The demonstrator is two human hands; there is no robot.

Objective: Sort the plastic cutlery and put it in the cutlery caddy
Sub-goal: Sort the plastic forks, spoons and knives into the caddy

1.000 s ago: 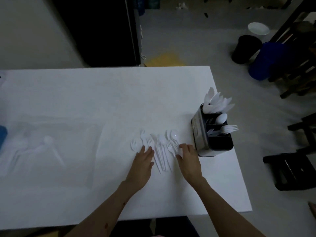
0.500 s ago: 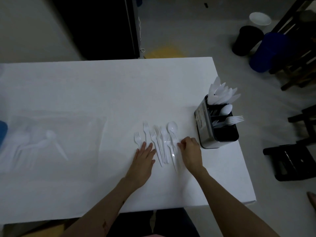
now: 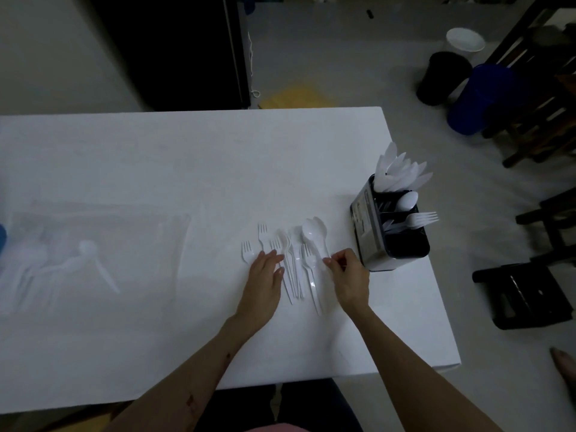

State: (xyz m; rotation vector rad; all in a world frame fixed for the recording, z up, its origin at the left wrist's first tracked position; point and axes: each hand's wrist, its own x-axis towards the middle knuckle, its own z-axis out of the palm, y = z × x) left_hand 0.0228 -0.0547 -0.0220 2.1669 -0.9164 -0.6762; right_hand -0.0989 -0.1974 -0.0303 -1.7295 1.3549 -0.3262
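Note:
Several loose white plastic forks and spoons [image 3: 294, 260] lie side by side on the white table [image 3: 187, 169]. My left hand [image 3: 264, 277] rests flat on the left forks, fingers straight. My right hand [image 3: 349, 275] pinches the handle of a white spoon [image 3: 311, 230] at the pile's right edge; a second spoon bowl shows just behind it. The black cutlery caddy [image 3: 363, 226] stands right of the pile near the table's right edge. It holds knives [image 3: 399, 171] in the far compartment, a spoon [image 3: 408, 199] in the middle and a fork [image 3: 420, 218] nearer.
A clear plastic bag [image 3: 93, 244] with more white cutlery lies on the table's left side. The table's right edge is just past the caddy. On the floor beyond are a black bucket [image 3: 442, 77], a blue bucket [image 3: 477, 101] and dark stools [image 3: 523, 294].
My right hand's fingers have curled onto a spoon handle and drawn the spoon to the right of the pile. My left hand stays flat on the forks.

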